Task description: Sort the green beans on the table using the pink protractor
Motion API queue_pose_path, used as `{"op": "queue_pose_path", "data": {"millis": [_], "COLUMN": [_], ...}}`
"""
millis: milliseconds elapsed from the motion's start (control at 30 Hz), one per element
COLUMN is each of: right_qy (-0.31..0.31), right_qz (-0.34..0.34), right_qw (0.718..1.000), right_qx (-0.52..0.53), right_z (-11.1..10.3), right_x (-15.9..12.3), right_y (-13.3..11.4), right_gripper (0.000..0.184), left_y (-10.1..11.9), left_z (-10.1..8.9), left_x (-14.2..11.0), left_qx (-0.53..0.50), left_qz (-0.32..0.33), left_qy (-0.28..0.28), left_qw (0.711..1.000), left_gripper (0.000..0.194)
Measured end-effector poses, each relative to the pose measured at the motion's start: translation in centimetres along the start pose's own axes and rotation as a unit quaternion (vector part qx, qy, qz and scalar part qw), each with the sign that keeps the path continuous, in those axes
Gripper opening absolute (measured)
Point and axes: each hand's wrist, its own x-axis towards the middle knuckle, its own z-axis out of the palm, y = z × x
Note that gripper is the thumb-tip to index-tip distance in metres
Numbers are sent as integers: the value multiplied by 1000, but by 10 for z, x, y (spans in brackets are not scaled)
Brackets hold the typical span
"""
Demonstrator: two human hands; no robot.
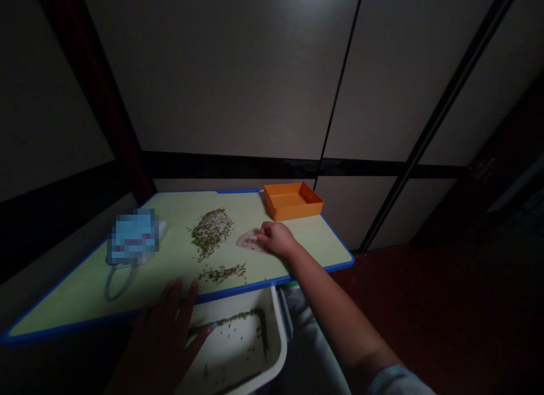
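Over the table's right half, my right hand (pixel 275 238) has its fingers closed in a pinch on a thin, see-through piece with pinkish marks (pixel 246 241). Its exact kind is unclear; part of it is under the hand. My left hand (pixel 170 321) is at the front edge with fingers apart, fingertips by the tabletop and thumb over a white bin (pixel 278 338). To the left of the see-through piece lies a heap of small green and pale beans or seeds (pixel 211 229). A smaller strip of darker ones (pixel 223 273) is near the front edge.
An orange open tray (pixel 293 202) sits at the table's back right. On the left is a blurred-out blue packet (pixel 134 236) with a pale loop. The pale yellow table (pixel 170 276) has a blue rim. Some green bits lie inside the bin. Cabinet panels (pixel 238 89) stand behind.
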Motion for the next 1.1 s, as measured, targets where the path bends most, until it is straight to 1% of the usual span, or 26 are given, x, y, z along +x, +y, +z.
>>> {"op": "queue_pose_path", "data": {"millis": [100,233,367,467,567,767,933,1100], "right_qy": [7,34,68,75,81,88,99,118], "right_qz": [17,67,124,166,191,207,197,194], "right_qw": [998,990,981,974,969,967,968,968], "right_qx": [-64,-123,-135,-138,-131,-117,-116,-111], "right_z": [-4,-9,-13,-17,-20,-21,-20,-17], "right_x": [-1,-2,-2,-2,-2,-2,-3,-2], "right_y": [-3,-3,-1,0,1,4,6,10], "right_gripper": [27,32,30,31,31,32,35,41], "left_y": [0,0,0,0,0,-3,-7,-3], "left_z": [0,0,-2,-3,-5,-8,-12,-20], "left_x": [0,0,1,2,3,4,6,10], "left_qx": [-5,-15,-8,-7,-14,-10,-2,7], "left_qz": [-1,-11,-12,-9,-11,-16,-20,-30], "left_qy": [-1,-8,-16,-12,-17,-53,-110,-121], "left_qw": [1000,1000,1000,1000,1000,998,994,992], "left_gripper": [77,73,72,71,73,73,76,73]}}
